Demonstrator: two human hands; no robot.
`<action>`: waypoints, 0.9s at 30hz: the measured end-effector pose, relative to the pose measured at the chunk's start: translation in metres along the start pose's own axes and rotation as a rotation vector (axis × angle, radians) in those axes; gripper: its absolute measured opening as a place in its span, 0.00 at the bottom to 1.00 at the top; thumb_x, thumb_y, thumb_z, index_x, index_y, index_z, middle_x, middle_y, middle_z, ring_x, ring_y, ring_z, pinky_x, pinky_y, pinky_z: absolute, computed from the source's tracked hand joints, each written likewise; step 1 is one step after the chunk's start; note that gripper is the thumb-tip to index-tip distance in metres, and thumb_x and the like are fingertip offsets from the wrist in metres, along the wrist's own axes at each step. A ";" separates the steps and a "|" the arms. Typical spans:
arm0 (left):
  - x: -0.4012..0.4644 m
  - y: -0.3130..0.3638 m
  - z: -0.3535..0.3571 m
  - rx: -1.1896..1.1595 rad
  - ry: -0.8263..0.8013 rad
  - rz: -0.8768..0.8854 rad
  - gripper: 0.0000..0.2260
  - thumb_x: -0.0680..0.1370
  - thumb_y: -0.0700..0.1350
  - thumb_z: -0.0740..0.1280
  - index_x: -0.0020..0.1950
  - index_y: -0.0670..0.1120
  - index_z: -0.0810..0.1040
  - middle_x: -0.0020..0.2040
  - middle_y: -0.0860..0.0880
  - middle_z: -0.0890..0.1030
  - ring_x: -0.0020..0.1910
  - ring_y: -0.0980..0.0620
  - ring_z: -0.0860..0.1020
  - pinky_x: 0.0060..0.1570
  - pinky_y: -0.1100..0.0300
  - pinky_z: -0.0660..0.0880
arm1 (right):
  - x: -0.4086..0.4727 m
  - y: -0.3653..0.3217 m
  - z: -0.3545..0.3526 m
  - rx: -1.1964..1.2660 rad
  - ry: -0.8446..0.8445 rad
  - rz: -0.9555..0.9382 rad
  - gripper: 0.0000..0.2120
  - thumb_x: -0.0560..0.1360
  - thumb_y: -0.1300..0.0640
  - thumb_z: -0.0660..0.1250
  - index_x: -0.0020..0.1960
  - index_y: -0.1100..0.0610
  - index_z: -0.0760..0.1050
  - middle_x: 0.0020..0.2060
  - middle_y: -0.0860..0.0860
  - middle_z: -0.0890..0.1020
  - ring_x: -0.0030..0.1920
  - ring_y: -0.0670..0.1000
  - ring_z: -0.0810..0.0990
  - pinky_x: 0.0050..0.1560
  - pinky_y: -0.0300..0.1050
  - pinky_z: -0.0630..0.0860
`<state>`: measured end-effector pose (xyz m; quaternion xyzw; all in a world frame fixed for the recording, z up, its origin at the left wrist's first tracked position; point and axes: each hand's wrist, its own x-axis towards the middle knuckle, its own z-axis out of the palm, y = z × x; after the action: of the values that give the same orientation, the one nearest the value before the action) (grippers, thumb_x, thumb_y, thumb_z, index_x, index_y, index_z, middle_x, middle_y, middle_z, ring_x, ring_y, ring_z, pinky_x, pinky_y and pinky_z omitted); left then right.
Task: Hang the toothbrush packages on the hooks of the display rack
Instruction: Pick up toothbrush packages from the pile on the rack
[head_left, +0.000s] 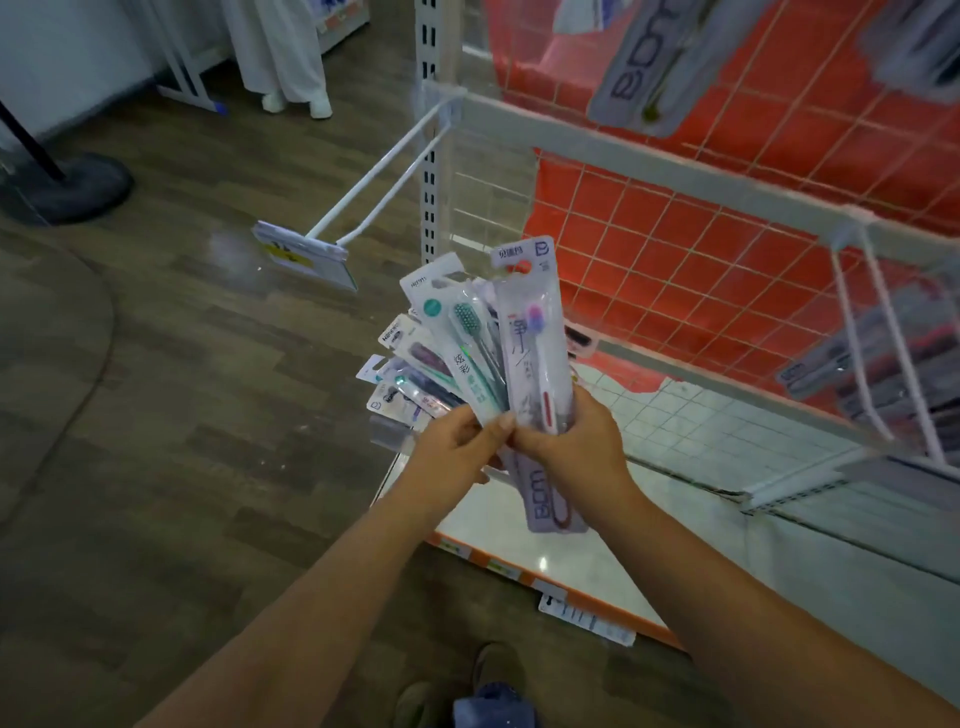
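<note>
Above my left hand (454, 441): fanned clear plastic toothbrush packages (441, 358), pinched for sorting. My right hand (569, 434) gripped one white-handled package (535, 364), hang-hole uppermost for the empty white wire hook (379, 174).

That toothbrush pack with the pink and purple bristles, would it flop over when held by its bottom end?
Probably not: the pink-bristled package stands straight above the right hand gripping it low. Its glossy film looks slippery, and it seems light, like the fanned packages the left hand holds.

"BDM" reads on the grey toothbrush package (540, 395) at frame centre and another hanging package (644, 67) upper right.
</note>
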<state>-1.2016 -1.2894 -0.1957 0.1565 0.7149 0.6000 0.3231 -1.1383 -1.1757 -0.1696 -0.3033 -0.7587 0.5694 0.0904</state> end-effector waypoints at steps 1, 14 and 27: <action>-0.004 0.006 0.006 -0.097 0.019 -0.017 0.03 0.78 0.47 0.63 0.49 0.52 0.76 0.40 0.53 0.82 0.40 0.54 0.81 0.38 0.60 0.78 | -0.007 -0.004 -0.002 0.056 0.013 -0.001 0.16 0.69 0.60 0.73 0.53 0.52 0.72 0.41 0.48 0.80 0.39 0.42 0.79 0.33 0.27 0.75; -0.053 0.072 0.025 -0.440 -0.082 -0.036 0.07 0.74 0.39 0.65 0.51 0.43 0.79 0.42 0.47 0.85 0.40 0.49 0.83 0.42 0.53 0.81 | -0.081 -0.050 -0.059 0.256 0.178 -0.044 0.16 0.67 0.63 0.74 0.49 0.50 0.73 0.43 0.50 0.82 0.43 0.47 0.82 0.39 0.36 0.78; -0.078 0.115 0.075 -0.249 -0.159 0.010 0.05 0.75 0.38 0.65 0.47 0.45 0.80 0.39 0.48 0.84 0.41 0.47 0.81 0.43 0.52 0.78 | -0.115 -0.058 -0.147 0.274 0.277 -0.149 0.18 0.67 0.65 0.74 0.46 0.47 0.71 0.43 0.49 0.81 0.41 0.46 0.81 0.36 0.31 0.77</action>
<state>-1.1136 -1.2533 -0.0694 0.1657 0.6062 0.6714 0.3928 -0.9967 -1.1315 -0.0434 -0.3063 -0.6750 0.6118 0.2761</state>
